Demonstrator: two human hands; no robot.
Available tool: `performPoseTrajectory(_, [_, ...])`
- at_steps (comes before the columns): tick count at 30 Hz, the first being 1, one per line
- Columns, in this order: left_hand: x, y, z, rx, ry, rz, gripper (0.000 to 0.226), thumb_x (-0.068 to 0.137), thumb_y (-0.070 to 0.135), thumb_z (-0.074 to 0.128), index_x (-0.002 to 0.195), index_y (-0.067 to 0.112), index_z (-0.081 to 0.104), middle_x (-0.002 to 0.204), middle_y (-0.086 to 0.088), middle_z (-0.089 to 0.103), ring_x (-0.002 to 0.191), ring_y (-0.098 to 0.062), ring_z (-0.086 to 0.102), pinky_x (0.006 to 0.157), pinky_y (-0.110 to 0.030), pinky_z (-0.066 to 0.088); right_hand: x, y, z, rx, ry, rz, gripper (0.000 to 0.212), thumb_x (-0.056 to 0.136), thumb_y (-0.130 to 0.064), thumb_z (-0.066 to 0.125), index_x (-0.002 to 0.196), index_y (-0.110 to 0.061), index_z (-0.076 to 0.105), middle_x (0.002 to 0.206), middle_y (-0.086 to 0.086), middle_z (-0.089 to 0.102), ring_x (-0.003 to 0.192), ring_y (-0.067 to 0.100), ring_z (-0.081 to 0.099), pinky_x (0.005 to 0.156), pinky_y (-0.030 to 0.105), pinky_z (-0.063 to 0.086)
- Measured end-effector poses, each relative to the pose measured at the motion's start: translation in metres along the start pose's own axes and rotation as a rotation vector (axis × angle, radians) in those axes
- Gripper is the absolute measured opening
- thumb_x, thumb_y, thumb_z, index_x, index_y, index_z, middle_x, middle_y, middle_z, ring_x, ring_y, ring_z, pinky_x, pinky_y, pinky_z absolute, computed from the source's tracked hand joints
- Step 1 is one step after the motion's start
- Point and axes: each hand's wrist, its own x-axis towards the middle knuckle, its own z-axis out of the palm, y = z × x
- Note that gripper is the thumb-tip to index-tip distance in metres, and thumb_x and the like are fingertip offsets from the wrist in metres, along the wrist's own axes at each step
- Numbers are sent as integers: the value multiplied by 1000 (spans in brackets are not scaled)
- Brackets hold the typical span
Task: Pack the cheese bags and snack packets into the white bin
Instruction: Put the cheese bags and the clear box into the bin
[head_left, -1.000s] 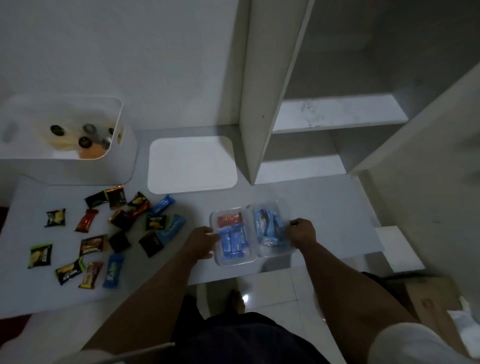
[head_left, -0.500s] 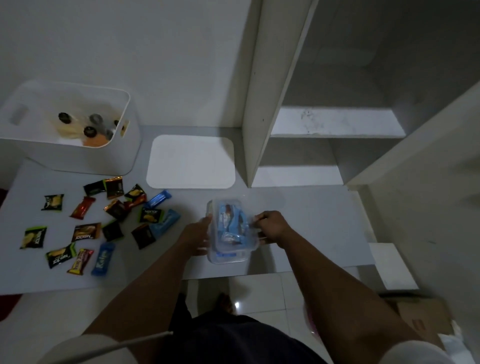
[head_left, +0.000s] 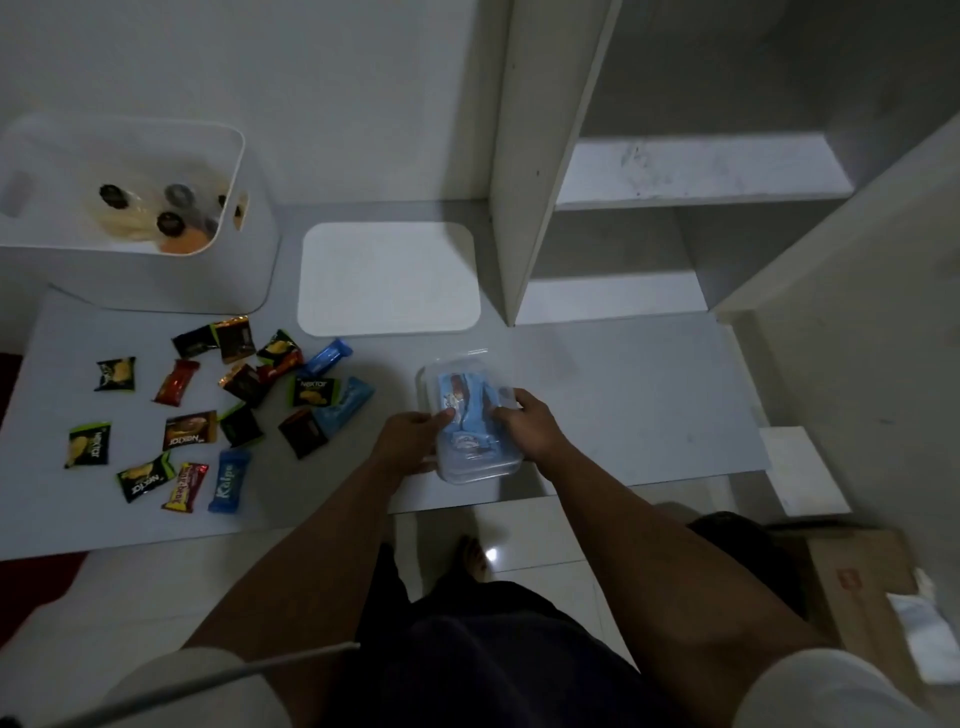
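A clear plastic box (head_left: 470, 415) filled with blue snack packets lies closed near the front edge of the grey board (head_left: 623, 405). My left hand (head_left: 410, 439) holds its left side with the thumb on the lid. My right hand (head_left: 527, 421) grips its right side, fingers on top. Several loose snack packets (head_left: 228, 410) lie scattered on the board to the left. The white bin (head_left: 130, 213) stands at the back left with cheese bags (head_left: 156, 218) inside.
A flat white lid (head_left: 389, 278) lies behind the box. A white shelf unit (head_left: 524, 156) rises at the back right. A cardboard box (head_left: 862, 587) sits on the floor at the lower right.
The hinged clear box lay open in two halves a second ago. My hands folded it together, and both now press on the closed box.
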Motion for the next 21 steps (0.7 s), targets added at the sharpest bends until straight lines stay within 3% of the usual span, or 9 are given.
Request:
performPoseTrajectory(3, [-5, 5, -6, -4, -23, 16, 41, 90, 39, 76, 110, 3, 69, 106, -16, 75, 92, -28, 74, 73, -38, 64, -1, -4, 2, -37, 4, -42, 43, 101, -21, 59, 142, -11, 52, 137, 13, 63, 99, 19, 65, 70, 17, 51])
performPoseTrajectory(7, [-11, 22, -21, 25, -13, 110, 21, 91, 37, 75, 90, 15, 72, 99, -13, 78, 89, -26, 76, 85, -48, 63, -5, -31, 14, -57, 6, -104, 52, 104, -26, 54, 151, -12, 40, 149, 11, 52, 124, 28, 60, 97, 31, 53])
performPoseTrajectory(9, [-9, 38, -35, -23, 15, 130, 23, 86, 39, 79, 86, 17, 73, 94, -9, 78, 89, -26, 77, 85, -51, 62, -6, -57, 21, -39, 19, -191, 48, 104, -21, 55, 148, -11, 40, 140, 8, 54, 120, 24, 61, 94, 26, 53])
performPoseTrajectory(11, [4, 53, -58, -73, 48, 156, 41, 69, 51, 85, 88, 16, 75, 95, -8, 79, 92, -28, 76, 88, -54, 61, 0, -88, 32, -41, 19, -293, 43, 103, -19, 58, 142, -13, 43, 134, 3, 55, 111, 18, 62, 85, 19, 55])
performPoseTrajectory(13, [24, 70, -90, -105, 77, 215, 69, 52, 65, 84, 98, 14, 75, 100, -9, 79, 94, -30, 76, 90, -56, 60, 10, -124, 48, -71, 25, -344, 62, 101, -28, 61, 154, -14, 32, 144, 1, 49, 121, 19, 58, 99, 32, 55])
performPoseTrajectory(15, [17, 102, -122, -101, 122, 290, 64, 63, 64, 84, 102, 14, 75, 101, -7, 79, 92, -28, 77, 86, -54, 61, 17, -164, 64, -116, 26, -400, 71, 101, -33, 60, 159, -16, 24, 152, 1, 44, 129, 18, 53, 110, 39, 48])
performPoseTrajectory(18, [-18, 156, -176, -100, 161, 379, 46, 83, 51, 78, 107, 12, 75, 102, -9, 77, 92, -26, 76, 76, -41, 65, 24, -230, 97, -184, 26, -490, 73, 103, -36, 56, 162, -19, 16, 162, 5, 34, 140, 21, 45, 115, 33, 40])
performPoseTrajectory(21, [-27, 196, -237, -82, 229, 434, 45, 87, 51, 75, 104, 9, 74, 100, -11, 77, 89, -27, 75, 72, -35, 63, 30, -294, 140, -218, 23, -544, 77, 100, -45, 56, 162, -30, 12, 164, 6, 32, 142, 28, 46, 115, 47, 43])
